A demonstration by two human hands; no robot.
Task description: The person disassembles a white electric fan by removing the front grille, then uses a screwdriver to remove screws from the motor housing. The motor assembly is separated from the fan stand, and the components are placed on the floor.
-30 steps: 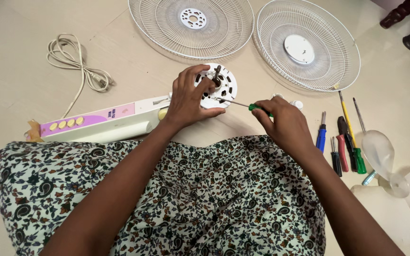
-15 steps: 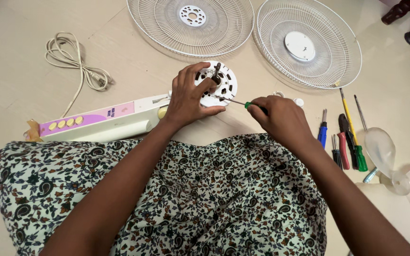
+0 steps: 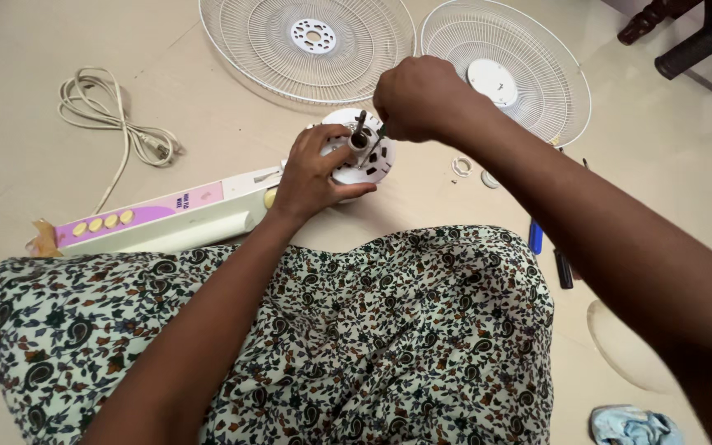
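Observation:
My left hand [image 3: 311, 177] grips the left rim of the round white fan motor housing [image 3: 370, 162], which lies on the floor at the end of the white and pink fan stand [image 3: 158, 216]. A dark shaft [image 3: 360, 124] sticks up from the middle of the housing. Held above the housing's right side, my right hand [image 3: 418, 99] is closed around a green-handled screwdriver [image 3: 382, 130]. Only a bit of the tool shows below the fist, pointing down at the housing.
Two white wire fan guards [image 3: 306, 45] [image 3: 537, 91] lie at the top and a coiled cream power cord [image 3: 100, 107] at the left. Small white rings [image 3: 461, 165] sit right of the housing. My forearm partly hides screwdrivers [image 3: 535, 237]. A blue cloth [image 3: 632, 427] lies bottom right.
My right hand has lifted from a low sideways hold and swung up over the motor housing, turning the screwdriver to point downward. The view has shifted a little.

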